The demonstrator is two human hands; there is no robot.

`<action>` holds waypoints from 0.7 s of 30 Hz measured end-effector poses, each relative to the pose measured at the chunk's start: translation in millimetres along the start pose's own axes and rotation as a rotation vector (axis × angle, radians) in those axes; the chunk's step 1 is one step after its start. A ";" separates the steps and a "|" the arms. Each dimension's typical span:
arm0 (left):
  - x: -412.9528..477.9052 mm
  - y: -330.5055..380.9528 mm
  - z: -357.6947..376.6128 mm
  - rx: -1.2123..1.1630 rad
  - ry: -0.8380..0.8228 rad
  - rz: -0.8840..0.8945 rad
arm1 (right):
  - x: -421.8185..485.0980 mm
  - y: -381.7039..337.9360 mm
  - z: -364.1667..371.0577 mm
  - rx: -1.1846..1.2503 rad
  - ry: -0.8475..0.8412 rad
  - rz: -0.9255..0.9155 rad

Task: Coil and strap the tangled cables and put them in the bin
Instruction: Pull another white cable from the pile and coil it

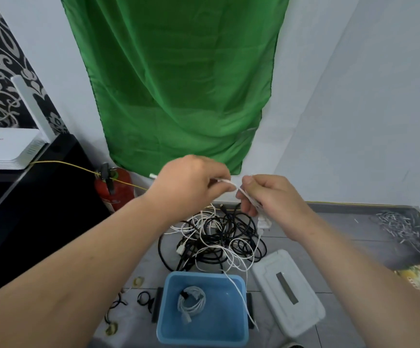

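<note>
A tangle of black and white cables (216, 237) lies on the grey floor. Above it, my left hand (188, 182) and my right hand (269, 197) are raised close together, both pinching the same thin white cable (234, 184). Loops of that cable sit in my right hand's fingers, and its loose end (241, 295) trails down across the blue bin (203, 332). Inside the bin lies one coiled white cable (191, 301) bound with a black strap.
The bin's white lid (286, 290) lies to the right of it. Black straps (144, 298) and small items lie on the floor left of the bin. A red fire extinguisher (114, 187), black cabinet (28, 209) with router stand left; a green cloth hangs behind.
</note>
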State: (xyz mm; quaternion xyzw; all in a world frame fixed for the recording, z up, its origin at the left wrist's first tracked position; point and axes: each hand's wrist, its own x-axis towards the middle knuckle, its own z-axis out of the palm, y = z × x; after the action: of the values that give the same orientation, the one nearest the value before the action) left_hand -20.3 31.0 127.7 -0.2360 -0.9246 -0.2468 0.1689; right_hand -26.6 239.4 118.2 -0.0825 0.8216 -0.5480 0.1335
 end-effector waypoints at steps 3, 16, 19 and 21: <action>-0.3 -10.7 -3.1 0.040 0.100 0.018 | -2.0 -8.3 14.5 0.007 -0.082 0.003; -20.3 -21.5 34.0 0.106 -0.351 -0.361 | 0.2 -51.5 26.1 1.101 -0.278 0.079; -29.7 -12.9 42.9 -0.128 -0.590 -0.369 | 13.9 -38.4 14.9 1.212 -0.041 0.085; -33.2 -5.9 45.1 -0.270 -0.679 -0.377 | 23.3 -25.4 8.7 1.244 0.105 0.131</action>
State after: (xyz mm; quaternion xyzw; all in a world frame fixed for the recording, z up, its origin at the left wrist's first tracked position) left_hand -4.6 38.9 74.2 -0.1504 -0.9142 -0.3005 -0.2264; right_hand -46.4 215.4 135.5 0.0882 0.3578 -0.9175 0.1495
